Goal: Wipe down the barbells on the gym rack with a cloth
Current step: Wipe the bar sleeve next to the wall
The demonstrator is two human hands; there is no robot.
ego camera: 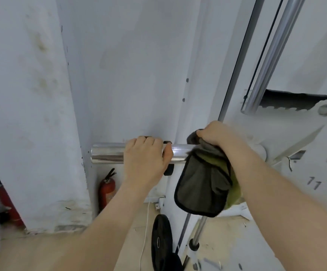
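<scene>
My two bare arms reached out in front of me. My left hand was wrapped tight round the shiny bar, with my fingers over the top and my thumb hooked round it. I think I held it like that so the bar would not roll or slide while I rubbed it.

My right hand was clenched on a bunched-up cloth, just beside my left hand. It pressed the top of the cloth onto the bar. The rest of the cloth hung down loose below the bar. It was dark grey, with some green showing at the back. Between my hands a short bit of bar showed bare and bright.

The bar lay flat. It stuck out from the white rack on my right, and its end was near the wall.

Lower down, past my hands, a black weight plate stood on its edge on the floor. A red fire extinguisher stood against the wall under the bar. Another extinguisher stood further left.

Up high on the right, a second long bar leaned by the rack. I guessed that one needed wiping too.
</scene>
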